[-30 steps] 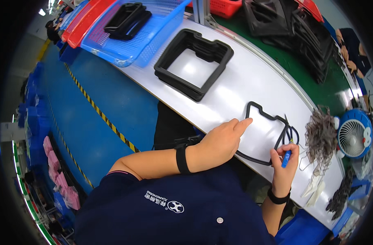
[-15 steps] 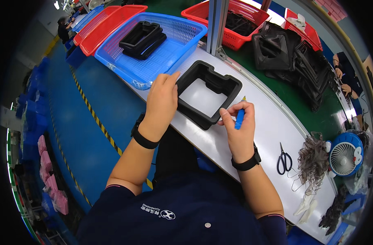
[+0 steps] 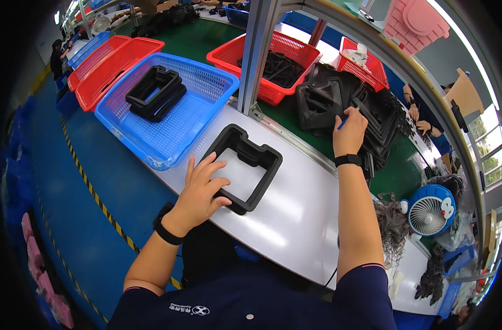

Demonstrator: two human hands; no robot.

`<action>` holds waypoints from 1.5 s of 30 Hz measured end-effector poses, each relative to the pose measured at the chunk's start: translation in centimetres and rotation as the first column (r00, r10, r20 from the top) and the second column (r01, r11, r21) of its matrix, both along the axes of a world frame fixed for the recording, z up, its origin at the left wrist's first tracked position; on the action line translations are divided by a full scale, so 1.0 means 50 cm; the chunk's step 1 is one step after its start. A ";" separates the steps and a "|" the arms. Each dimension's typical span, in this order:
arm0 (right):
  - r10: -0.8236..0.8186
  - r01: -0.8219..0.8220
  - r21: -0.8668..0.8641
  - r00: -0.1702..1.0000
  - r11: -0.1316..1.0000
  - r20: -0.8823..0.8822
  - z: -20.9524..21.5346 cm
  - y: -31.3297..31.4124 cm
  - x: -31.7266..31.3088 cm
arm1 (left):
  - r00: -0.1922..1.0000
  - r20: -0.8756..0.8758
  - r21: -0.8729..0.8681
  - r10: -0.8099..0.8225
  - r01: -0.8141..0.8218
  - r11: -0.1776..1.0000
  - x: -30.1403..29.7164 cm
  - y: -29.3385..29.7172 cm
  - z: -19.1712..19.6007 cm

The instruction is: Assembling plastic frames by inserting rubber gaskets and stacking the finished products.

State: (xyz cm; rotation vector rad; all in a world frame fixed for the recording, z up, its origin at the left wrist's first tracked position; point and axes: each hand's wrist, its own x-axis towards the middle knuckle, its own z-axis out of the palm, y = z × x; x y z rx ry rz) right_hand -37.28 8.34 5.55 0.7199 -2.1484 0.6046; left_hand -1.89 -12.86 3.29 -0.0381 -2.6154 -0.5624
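Note:
A black rectangular rubber-like frame, notched on its far side, lies on the white table. By its near left edge is my left hand, fingers spread; I cannot tell whether they touch it. My right hand reaches far across to a heap of black frames, its fingers closed round a slim blue tool whose kind is unclear. Whether this hand also touches the heap cannot be made out. A few similar black frames lie stacked in the blue basket at the left.
An upright metal post rises at the table's far edge. Red baskets stand beyond it. At the right are a blue fan and tangled dark scraps. Another person's hands work at the far right.
My right hand has left the frame's near corner and reached out to the heap, still with the blue tool. My left hand has loosened, fingers spreading. The view has shifted; the scissors are hidden.

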 end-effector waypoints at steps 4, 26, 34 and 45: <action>-0.009 0.015 0.233 1.000 0.972 -0.027 0.030 0.001 -0.056 | 0.974 -0.213 0.137 0.074 -0.045 0.990 0.014 0.051 0.030; 0.049 0.047 -0.143 0.796 0.989 0.603 -0.098 0.400 0.504 | 0.919 0.253 0.951 -0.302 -0.178 0.255 -0.016 0.310 -0.061; 0.510 -0.078 -0.544 0.480 0.835 0.714 -0.051 0.335 0.564 | 0.986 0.157 0.197 -0.050 0.019 0.980 -0.047 0.330 -0.073; 0.543 -0.329 -0.446 0.644 0.832 0.538 -0.074 0.255 0.624 | 0.789 0.278 0.880 -0.548 -0.438 -0.184 -0.028 0.286 -0.063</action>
